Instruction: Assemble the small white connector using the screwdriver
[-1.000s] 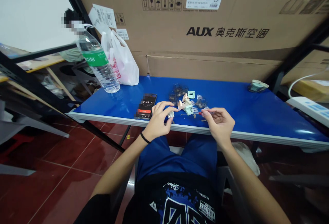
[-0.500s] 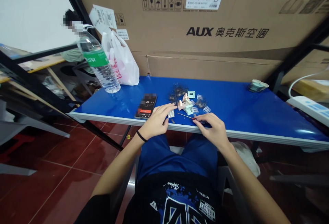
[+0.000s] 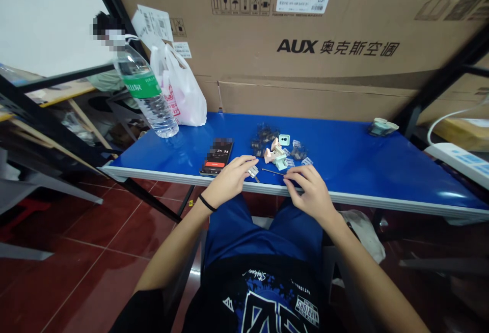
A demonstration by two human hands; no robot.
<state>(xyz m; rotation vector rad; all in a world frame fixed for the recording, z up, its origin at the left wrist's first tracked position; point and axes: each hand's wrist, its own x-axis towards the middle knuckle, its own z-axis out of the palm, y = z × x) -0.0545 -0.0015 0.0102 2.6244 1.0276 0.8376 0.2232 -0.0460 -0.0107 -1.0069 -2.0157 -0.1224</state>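
The small pale part (image 3: pixel 252 171) under the left hand (image 3: pixel 229 183) sits near the tabletop (image 3: pixel 362 165) edge; a nudge from those fingers could push it off, I judge. That hand lies half curled, fingertips touching the part. The right hand (image 3: pixel 311 190) pinches the handle end of a thin screwdriver (image 3: pixel 273 171), whose shaft points toward the part. Behind lie 1 heap of plastic pieces (image 3: pixel 278 152), a phone (image 3: pixel 217 159) and a water bottle (image 3: pixel 147 93).

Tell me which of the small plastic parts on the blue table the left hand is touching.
The small pale part at the table's near edge, under the left hand's fingertips. It lies apart from the pile of parts farther back and the right hand.
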